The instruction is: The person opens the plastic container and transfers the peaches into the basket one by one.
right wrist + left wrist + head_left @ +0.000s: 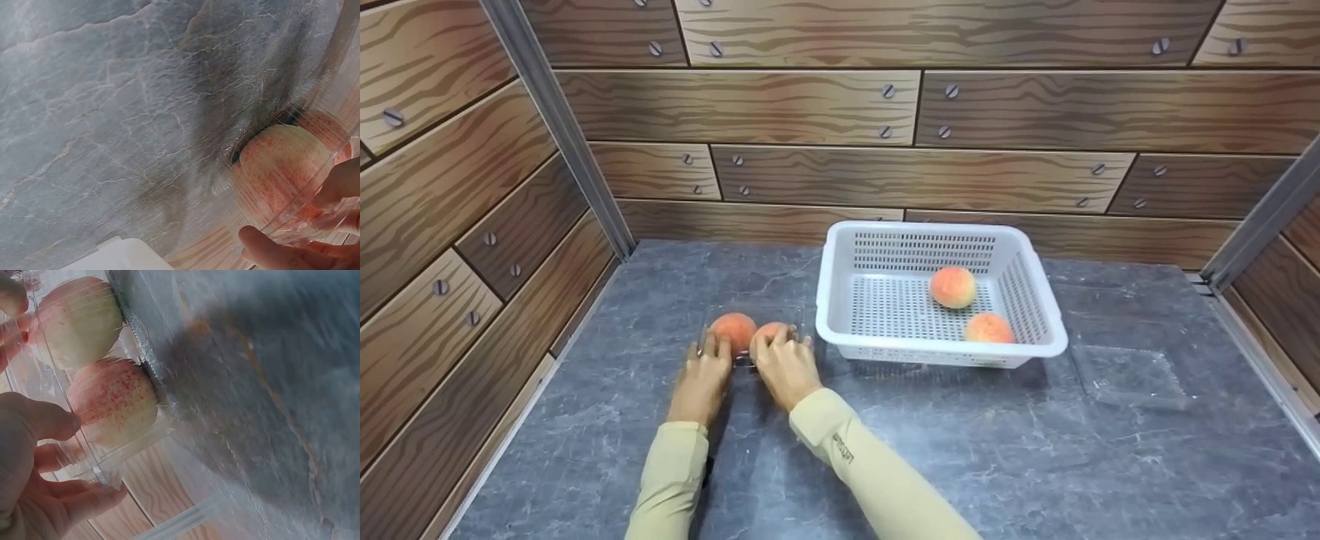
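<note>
A clear plastic box (140,449) stands on the table, with a red-and-yellow peach (733,328) in its left part and a second peach (281,163) beside it. My left hand (701,382) grips the near left of the rim, thumb on one side of the wall and fingers on the other, as the left wrist view shows. At the near right, my right hand (787,371) pinches the same rim; its fingers partly cover the right peach in the head view.
Right of the box is a white perforated basket (922,352) holding two peaches, one in the middle (953,287) and one near its front wall (990,328). Another clear plastic container (1136,375) lies on the dark marbled table (960,457) farther right. Wood-patterned walls enclose the table.
</note>
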Demonstrator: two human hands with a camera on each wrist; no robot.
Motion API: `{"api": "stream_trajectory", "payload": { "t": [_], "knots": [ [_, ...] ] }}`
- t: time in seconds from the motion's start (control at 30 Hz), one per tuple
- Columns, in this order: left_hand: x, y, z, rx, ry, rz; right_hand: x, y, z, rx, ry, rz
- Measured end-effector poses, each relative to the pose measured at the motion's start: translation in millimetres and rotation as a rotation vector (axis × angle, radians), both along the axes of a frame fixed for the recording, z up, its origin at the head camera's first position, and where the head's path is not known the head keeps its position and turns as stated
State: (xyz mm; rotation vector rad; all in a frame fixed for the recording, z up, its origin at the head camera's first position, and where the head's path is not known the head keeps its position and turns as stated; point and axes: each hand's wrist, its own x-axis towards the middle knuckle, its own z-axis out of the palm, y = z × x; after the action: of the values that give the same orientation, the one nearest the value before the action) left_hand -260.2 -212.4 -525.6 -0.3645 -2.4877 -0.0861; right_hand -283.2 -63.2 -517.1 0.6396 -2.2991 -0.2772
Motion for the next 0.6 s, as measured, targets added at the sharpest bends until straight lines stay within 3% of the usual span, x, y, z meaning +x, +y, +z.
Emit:
{"api": "stream_trajectory", "payload": {
  "t": [0.27, 0.43, 0.6],
  "knots": [
    [-1.5, 1.8, -1.6, -0.015, -0.027, -0.001, -0.7, 0.7, 0.7, 0.027, 0.004, -0.011],
    [0.3, 0.5, 0.4, 0.035, -0.076, 0.010, 0.6, 0.3, 0.0, -0.011, 0.004, 0.005],
    [0.6, -0.7, 0.8, 0.083, -0.054, 0.015, 0.5, 0.6, 0.4, 0.004, 0.003, -0.004]
  ]
}}
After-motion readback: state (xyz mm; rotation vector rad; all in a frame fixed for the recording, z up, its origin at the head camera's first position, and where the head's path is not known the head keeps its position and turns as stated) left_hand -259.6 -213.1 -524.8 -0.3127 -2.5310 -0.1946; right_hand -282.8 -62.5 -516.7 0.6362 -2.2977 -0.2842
